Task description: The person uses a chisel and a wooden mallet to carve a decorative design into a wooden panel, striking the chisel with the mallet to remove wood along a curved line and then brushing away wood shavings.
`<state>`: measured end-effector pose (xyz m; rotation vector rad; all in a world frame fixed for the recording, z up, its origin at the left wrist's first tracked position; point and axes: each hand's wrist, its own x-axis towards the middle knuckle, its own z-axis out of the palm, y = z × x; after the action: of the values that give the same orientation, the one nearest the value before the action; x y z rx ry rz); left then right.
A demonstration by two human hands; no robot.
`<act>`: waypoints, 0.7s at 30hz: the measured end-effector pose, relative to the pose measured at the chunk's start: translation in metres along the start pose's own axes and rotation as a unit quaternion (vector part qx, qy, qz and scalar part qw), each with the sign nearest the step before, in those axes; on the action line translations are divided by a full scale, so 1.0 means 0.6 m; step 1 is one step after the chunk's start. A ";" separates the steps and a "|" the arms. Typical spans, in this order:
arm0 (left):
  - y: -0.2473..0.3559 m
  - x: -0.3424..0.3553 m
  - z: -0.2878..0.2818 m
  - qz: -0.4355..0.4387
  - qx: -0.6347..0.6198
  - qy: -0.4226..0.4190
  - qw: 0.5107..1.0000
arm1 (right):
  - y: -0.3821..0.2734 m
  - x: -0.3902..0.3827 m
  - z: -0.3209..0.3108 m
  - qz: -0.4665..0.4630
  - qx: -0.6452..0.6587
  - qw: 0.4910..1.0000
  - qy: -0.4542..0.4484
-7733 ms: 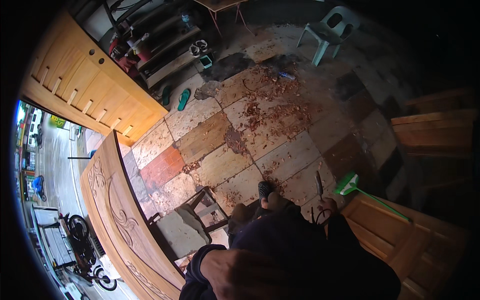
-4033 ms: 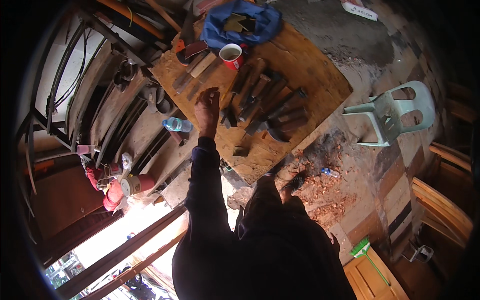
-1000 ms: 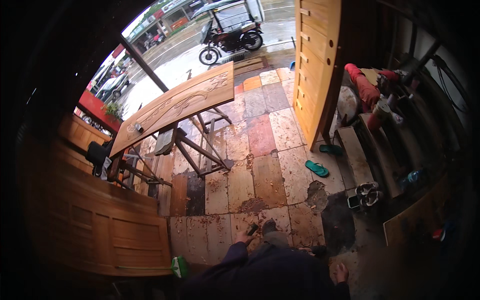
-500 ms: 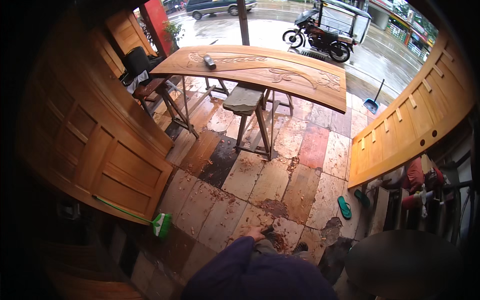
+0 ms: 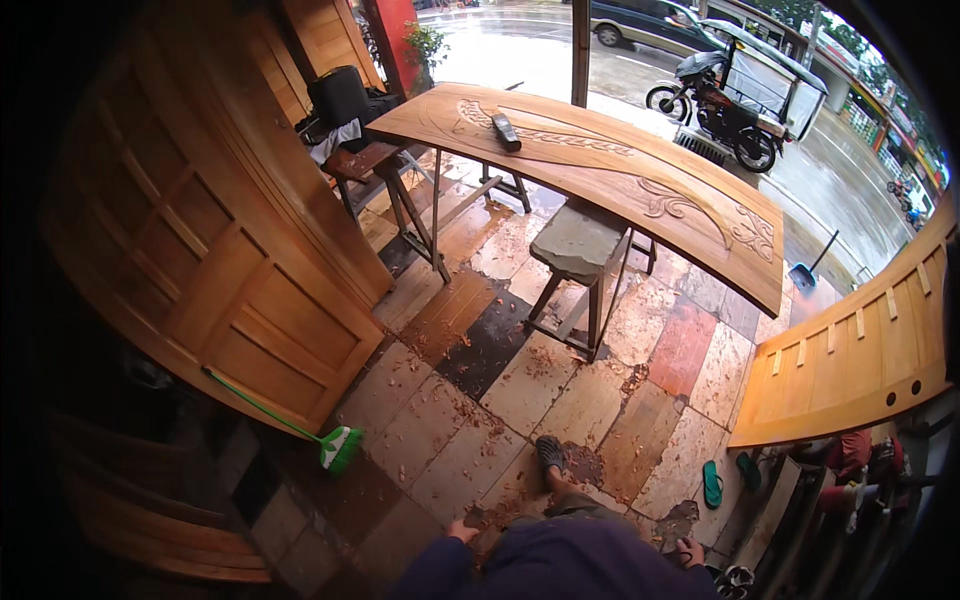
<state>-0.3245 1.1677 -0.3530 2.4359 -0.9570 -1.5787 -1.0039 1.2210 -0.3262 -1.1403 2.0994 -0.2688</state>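
My left hand [image 5: 462, 531] hangs low beside my dark blue shirt [image 5: 570, 560], above the tiled floor. My right hand [image 5: 690, 552] is at my other side, near the lower edge. Both hands are small in view and their fingers are mostly hidden, so I cannot make out anything in them. One of my feet, in a dark shoe [image 5: 550, 455], is stretched ahead on the tiles. Farther off, a carved wooden door panel [image 5: 600, 165] lies flat on trestles. A tool with a dark block-like head [image 5: 506, 132] rests on the panel, out of reach of both hands.
A stone-topped stand [image 5: 578, 240] is at the panel's near side. Wooden doors [image 5: 290, 340] lean at left, with a green broom [image 5: 340, 450] by them. Another door [image 5: 850, 340] leans at right, near green slippers [image 5: 712, 484]. Wood shavings litter the tiles. Outside stands a motorcycle with sidecar [image 5: 735, 110].
My view has swung left, so the room sits farther right. My left hand has drawn back, my right hand has come into view, and one foot is forward. A passing vehicle has moved right.
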 end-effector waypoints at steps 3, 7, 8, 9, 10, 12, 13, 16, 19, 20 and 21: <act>-0.011 -0.005 -0.007 -0.109 -0.077 -0.003 0.991 | -0.109 0.145 0.032 0.082 0.146 0.986 -0.002; 0.058 -0.023 -0.027 -0.187 0.020 -0.023 0.982 | -0.371 0.272 0.008 -0.067 0.142 0.987 0.033; 0.081 -0.020 -0.034 -0.182 0.035 -0.019 0.983 | -0.437 0.314 0.007 -0.125 0.143 0.980 0.056; 0.106 -0.010 -0.046 -0.170 0.046 -0.006 0.984 | -0.501 0.349 0.004 -0.161 0.129 0.976 0.064; 0.125 -0.004 -0.062 -0.155 0.046 0.021 0.987 | -0.584 0.366 0.000 -0.193 0.116 0.972 0.069; 0.166 0.012 -0.100 -0.093 -0.008 0.130 0.987 | -0.742 0.399 -0.010 -0.280 0.138 0.946 0.092; 0.179 0.017 -0.118 -0.050 -0.043 0.194 0.979 | -0.821 0.409 -0.015 -0.343 0.147 0.922 0.103; 0.294 0.044 -0.176 -0.039 -0.114 0.254 0.960 | -1.036 0.436 -0.067 -0.506 0.125 0.834 0.181; 0.285 0.059 -0.215 -0.077 -0.135 0.326 0.933 | -1.216 0.453 -0.056 -0.564 0.093 0.797 0.194; 0.324 0.065 -0.216 -0.085 -0.195 0.286 0.934 | -1.245 0.481 -0.054 -0.573 0.056 0.789 0.214; 0.312 0.069 -0.216 -0.088 -0.194 0.288 0.934 | -1.287 0.493 -0.040 -0.573 0.057 0.790 0.211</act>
<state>-0.2884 0.9624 -0.2526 2.4953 -0.2986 -0.8687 -0.6249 0.5291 -0.0777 -2.3154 1.3770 -1.2833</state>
